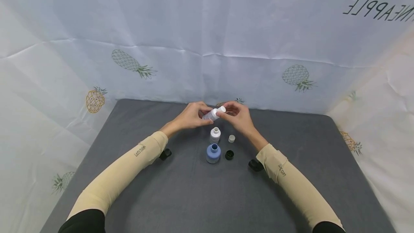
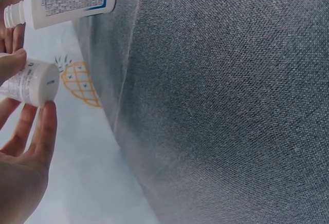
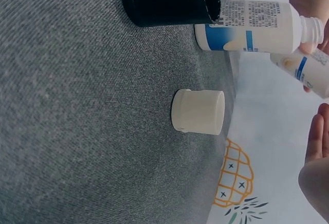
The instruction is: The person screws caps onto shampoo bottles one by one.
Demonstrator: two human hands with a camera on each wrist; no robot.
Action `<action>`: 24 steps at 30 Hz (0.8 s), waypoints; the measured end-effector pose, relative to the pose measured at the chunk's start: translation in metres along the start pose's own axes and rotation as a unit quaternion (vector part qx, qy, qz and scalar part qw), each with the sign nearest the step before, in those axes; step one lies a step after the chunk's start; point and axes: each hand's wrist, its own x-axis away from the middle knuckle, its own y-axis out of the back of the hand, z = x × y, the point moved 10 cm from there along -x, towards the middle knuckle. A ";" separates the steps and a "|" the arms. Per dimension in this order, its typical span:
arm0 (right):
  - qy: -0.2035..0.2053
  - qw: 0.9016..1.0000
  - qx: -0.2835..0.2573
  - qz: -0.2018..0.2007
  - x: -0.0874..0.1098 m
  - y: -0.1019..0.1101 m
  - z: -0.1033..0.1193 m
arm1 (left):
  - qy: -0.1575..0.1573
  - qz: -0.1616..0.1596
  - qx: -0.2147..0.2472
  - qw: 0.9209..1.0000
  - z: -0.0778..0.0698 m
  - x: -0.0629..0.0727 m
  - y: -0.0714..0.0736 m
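Note:
My left hand (image 1: 193,115) grips a small white bottle (image 1: 210,114) by its body, tilted above the table. In the left wrist view its round base (image 2: 49,82) shows between thumb and fingers. My right hand (image 1: 238,118) is at the bottle's upper end, thumb and fingers pinching its white cap (image 1: 221,109). Below the hands stands an uncapped white bottle (image 1: 215,135), its bare neck also visible in the right wrist view. Nearer to me is an open blue bottle (image 1: 213,154). A loose white cap (image 1: 231,138) and a black cap (image 1: 229,155) lie right of these bottles.
A grey cloth covers the table (image 1: 194,197). Behind it hangs a pale curtain (image 1: 245,28) with pineapple prints. Small black objects show beside the left wrist (image 1: 165,154) and the right wrist (image 1: 255,165).

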 end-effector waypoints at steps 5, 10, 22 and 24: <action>-0.007 1.000 0.012 -0.014 0.001 0.002 0.001 | -0.005 -0.006 0.003 1.000 -0.001 -0.001 0.002; -0.006 1.000 0.016 -0.022 -0.002 0.001 0.003 | -0.005 -0.008 0.005 1.000 -0.001 0.000 0.003; -0.007 0.999 0.026 -0.028 -0.002 0.001 0.002 | 0.004 -0.006 0.005 1.000 0.002 -0.001 0.002; -0.006 0.999 0.027 -0.028 -0.002 0.001 0.002 | 0.005 -0.007 0.005 1.000 0.003 -0.001 0.002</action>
